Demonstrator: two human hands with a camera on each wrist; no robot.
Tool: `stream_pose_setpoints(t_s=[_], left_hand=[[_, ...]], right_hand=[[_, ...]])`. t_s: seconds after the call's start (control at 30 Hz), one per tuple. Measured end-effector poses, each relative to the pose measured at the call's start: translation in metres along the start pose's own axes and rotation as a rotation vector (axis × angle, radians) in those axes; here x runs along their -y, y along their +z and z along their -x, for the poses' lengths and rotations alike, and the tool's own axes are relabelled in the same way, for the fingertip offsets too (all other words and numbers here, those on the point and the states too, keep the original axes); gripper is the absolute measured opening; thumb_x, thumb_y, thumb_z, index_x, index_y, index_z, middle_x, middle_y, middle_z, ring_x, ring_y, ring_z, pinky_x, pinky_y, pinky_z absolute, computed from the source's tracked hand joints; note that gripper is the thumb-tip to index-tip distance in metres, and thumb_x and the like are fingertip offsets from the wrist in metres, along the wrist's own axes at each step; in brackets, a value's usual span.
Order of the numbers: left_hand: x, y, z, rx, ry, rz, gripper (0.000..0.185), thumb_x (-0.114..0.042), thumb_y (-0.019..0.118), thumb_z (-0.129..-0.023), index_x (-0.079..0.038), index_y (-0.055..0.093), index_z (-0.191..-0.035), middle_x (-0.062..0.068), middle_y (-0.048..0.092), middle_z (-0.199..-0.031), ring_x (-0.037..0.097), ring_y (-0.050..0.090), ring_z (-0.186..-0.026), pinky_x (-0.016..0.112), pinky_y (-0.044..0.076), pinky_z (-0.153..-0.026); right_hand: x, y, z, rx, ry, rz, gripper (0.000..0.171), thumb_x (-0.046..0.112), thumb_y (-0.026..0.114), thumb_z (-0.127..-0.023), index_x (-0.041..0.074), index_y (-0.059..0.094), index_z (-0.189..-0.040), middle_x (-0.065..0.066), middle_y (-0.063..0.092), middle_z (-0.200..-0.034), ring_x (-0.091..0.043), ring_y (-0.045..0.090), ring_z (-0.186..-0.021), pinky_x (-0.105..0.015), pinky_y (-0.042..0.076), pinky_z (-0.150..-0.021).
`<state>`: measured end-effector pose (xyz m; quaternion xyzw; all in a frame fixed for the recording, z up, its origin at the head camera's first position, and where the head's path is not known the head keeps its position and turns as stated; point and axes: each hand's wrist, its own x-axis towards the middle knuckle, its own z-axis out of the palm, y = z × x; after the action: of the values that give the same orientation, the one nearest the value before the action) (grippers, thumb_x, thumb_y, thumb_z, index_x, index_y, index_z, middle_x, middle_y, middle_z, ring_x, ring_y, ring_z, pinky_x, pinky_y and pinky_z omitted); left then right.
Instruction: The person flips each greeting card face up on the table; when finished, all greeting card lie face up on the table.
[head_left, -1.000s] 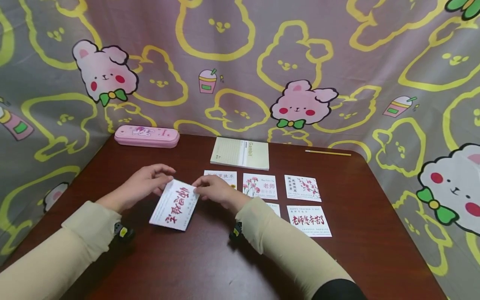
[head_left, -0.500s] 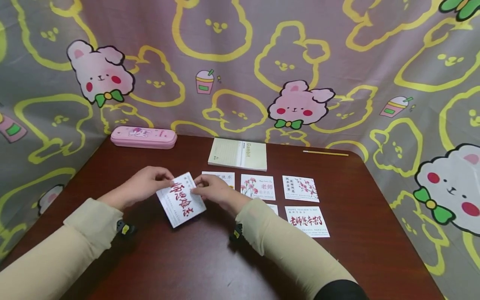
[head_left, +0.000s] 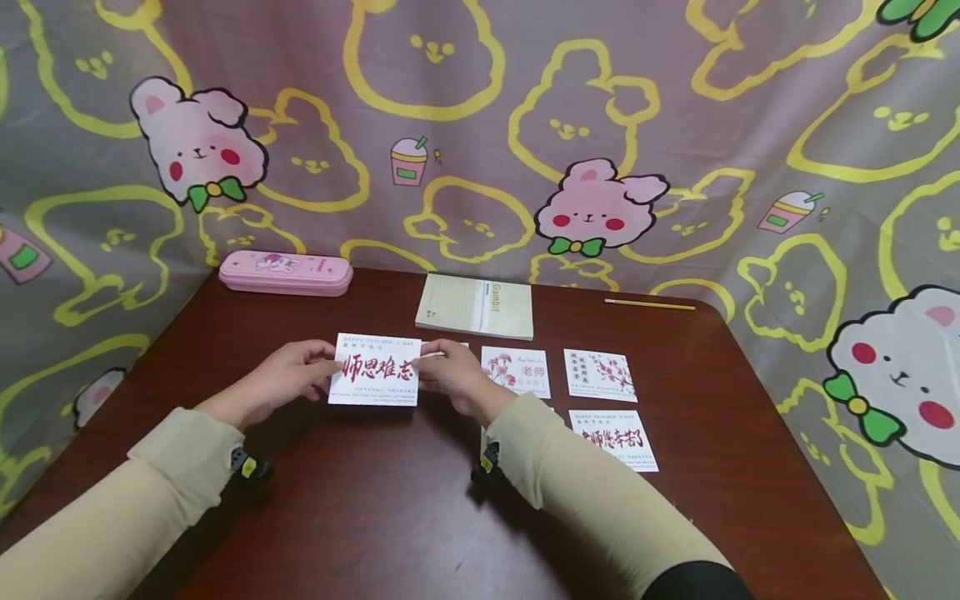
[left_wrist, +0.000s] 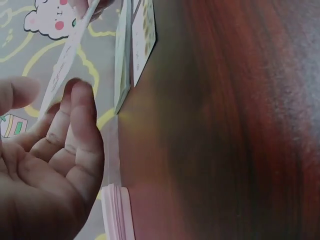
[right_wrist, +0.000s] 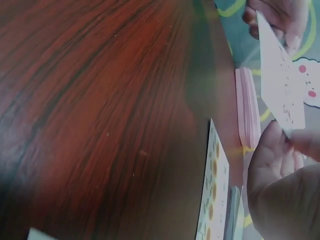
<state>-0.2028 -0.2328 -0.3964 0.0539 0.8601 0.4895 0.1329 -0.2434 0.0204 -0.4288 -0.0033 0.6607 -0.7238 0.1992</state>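
Card [head_left: 374,370] with red brush lettering, held level just above the brown table [head_left: 390,517], my left hand [head_left: 288,377] pinching its left edge and my right hand [head_left: 450,379] its right. Light fingertip pinches at the edges, I judge, keep the print unsmudged and the card flat. Largest writing first: four red characters, seemingly "师恩难忘"; the notebook [head_left: 475,306] spine reads "Gambit"; a laid-out card [head_left: 612,438] is headed "HAPPY TEACHER'S DAY". Smaller print is unreadable.
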Motion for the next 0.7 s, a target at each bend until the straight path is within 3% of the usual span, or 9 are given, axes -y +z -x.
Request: stream_pose_setpoints(t_s=[0.13, 0.37, 0.7], left_hand=[[0.003, 0.007, 0.000, 0.028, -0.002, 0.035, 0.029, -0.007, 0.053, -0.106, 0.016, 0.059, -0.122, 0.014, 0.067, -0.093, 0.022, 0.064, -0.080, 0.036, 0.059, -0.070], [0.007, 0.022, -0.004, -0.026, -0.025, 0.026, 0.023, -0.002, 0.060, -0.101, 0.015, 0.061, -0.116, 0.018, 0.070, -0.095, 0.022, 0.069, -0.078, 0.036, 0.061, -0.070], [0.010, 0.041, -0.003, 0.101, -0.023, 0.048, 0.018, 0.001, 0.056, -0.102, 0.016, 0.063, -0.108, 0.015, 0.068, -0.089, 0.023, 0.070, -0.077, 0.038, 0.061, -0.069]], right_hand=[[-0.001, -0.005, 0.005, -0.035, 0.017, 0.012, 0.013, -0.008, 0.062, -0.095, -0.006, 0.059, -0.107, -0.009, 0.059, -0.089, -0.015, 0.063, -0.070, -0.030, 0.060, -0.072], [-0.004, -0.017, 0.016, -0.037, 0.037, 0.085, 0.012, -0.009, 0.061, -0.093, -0.008, 0.059, -0.105, -0.008, 0.058, -0.085, -0.015, 0.062, -0.068, -0.030, 0.060, -0.072], [-0.019, -0.032, 0.035, -0.033, 0.056, 0.304, 0.014, -0.008, 0.064, -0.085, -0.004, 0.059, -0.097, -0.008, 0.058, -0.082, -0.017, 0.063, -0.070, -0.034, 0.061, -0.071]])
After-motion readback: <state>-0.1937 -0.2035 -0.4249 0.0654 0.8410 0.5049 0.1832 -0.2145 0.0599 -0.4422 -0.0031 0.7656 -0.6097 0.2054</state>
